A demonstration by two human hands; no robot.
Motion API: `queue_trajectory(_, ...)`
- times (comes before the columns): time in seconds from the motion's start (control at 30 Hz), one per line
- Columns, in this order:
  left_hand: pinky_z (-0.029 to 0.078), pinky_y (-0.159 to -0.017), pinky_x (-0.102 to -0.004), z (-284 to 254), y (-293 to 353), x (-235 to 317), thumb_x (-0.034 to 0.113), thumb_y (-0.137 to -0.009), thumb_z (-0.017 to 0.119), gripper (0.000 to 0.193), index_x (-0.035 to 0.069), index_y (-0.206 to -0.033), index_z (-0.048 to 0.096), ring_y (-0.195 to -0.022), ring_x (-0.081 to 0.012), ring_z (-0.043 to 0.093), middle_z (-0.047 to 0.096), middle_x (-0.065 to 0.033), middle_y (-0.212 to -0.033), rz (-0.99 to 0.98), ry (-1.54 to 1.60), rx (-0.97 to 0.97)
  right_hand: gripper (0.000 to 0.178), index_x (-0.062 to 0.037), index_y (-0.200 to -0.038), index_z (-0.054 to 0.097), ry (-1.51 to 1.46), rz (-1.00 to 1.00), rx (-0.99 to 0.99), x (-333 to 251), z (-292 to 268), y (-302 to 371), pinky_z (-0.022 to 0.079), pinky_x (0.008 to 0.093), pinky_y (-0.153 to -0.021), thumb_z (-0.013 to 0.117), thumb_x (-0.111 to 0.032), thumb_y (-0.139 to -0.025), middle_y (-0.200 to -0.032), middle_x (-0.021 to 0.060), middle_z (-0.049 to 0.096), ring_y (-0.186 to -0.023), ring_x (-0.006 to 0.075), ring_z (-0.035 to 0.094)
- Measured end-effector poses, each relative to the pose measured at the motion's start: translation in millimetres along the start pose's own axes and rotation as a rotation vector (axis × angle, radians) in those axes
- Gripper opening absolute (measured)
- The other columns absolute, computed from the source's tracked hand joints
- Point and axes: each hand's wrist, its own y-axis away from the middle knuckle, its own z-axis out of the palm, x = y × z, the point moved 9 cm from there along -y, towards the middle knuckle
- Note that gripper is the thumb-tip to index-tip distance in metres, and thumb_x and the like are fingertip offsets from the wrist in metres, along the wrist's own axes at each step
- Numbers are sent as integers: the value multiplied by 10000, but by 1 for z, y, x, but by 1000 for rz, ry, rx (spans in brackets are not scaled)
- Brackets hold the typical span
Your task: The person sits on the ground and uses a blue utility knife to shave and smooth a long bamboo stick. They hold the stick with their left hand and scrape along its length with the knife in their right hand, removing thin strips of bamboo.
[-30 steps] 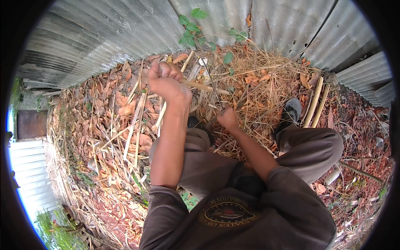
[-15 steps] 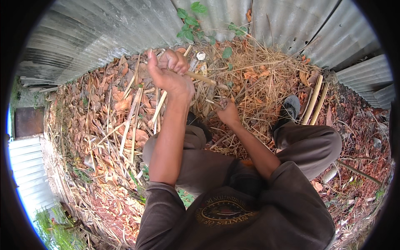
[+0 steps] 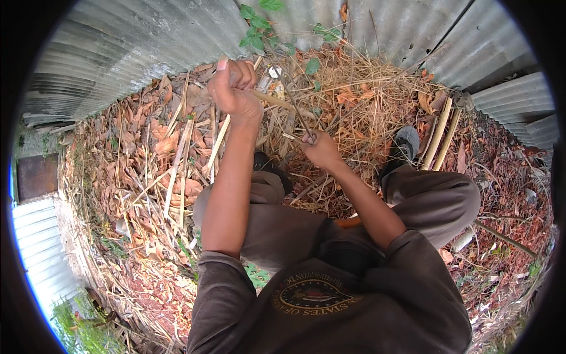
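My left hand (image 3: pixel 236 88) is closed in a fist, thumb up, around a tan bamboo strip (image 3: pixel 272 99) that sticks out to the right. My right hand (image 3: pixel 321 150), lower and nearer my body, grips a long thin dark tool (image 3: pixel 293 97), perhaps a blade seen edge-on. It slants up and to the left from the fist, passing close by the strip's right end. Whether the two touch I cannot tell. A short pale end (image 3: pixel 289 137) shows just left of my right fingers; what it belongs to is hidden.
Dry leaves (image 3: pixel 168 141) and loose pale strips (image 3: pixel 178 168) cover the ground at left. Straw (image 3: pixel 377 88) lies ahead, below a corrugated metal fence (image 3: pixel 389 35). Two bamboo lengths (image 3: pixel 437 134) lie beside my right shoe (image 3: pixel 407 143). A green plant (image 3: pixel 256 26) grows against the fence.
The dark tool in my right hand now points up past the strip and shows much more of its length. My left fist and the strip have shifted slightly up and left in view.
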Motion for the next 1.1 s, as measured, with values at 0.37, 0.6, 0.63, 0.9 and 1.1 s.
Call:
queue_trajectory(0.37,145,-443,-279,-21,4,-12,263,-898,482,472,153,-532,206,-448,-103,192,230,15,-491,24,40,227,192,18,-897,650,67,183,-32,61,10,-38,476,347,-575,638,-155,-815,-661,127,621,-561,209,580)
queue_trajectory(0.6,156,-442,-278,-13,11,-10,266,-903,479,488,139,-525,199,-450,-109,184,222,10,-479,52,-26,196,116,-9,-896,679,-457,-313,238,-97,-42,21,426,292,-521,626,-55,-804,-570,74,555,-495,136,490)
queue_trajectory(0.63,157,-441,-277,3,8,-15,263,-905,478,487,138,-524,201,-448,-107,185,223,12,-478,37,4,174,118,-10,-893,677,-362,-310,339,-47,-23,11,435,301,-525,632,-73,-804,-574,77,562,-502,138,507)
queue_trajectory(0.9,152,-423,-272,-16,9,-21,274,-908,497,491,153,-518,225,-432,-91,190,237,29,-475,19,-24,235,155,-19,-923,668,-260,-13,76,-34,-48,10,430,304,-489,619,-118,-815,-592,33,582,-487,128,531)
queue_trajectory(1.1,158,-440,-281,2,5,-27,314,-913,526,504,136,-531,249,-447,-96,204,261,16,-488,3,59,208,187,47,-1027,584,-858,-708,522,-109,-102,65,347,190,-462,505,70,-859,-595,-37,506,-507,16,458)
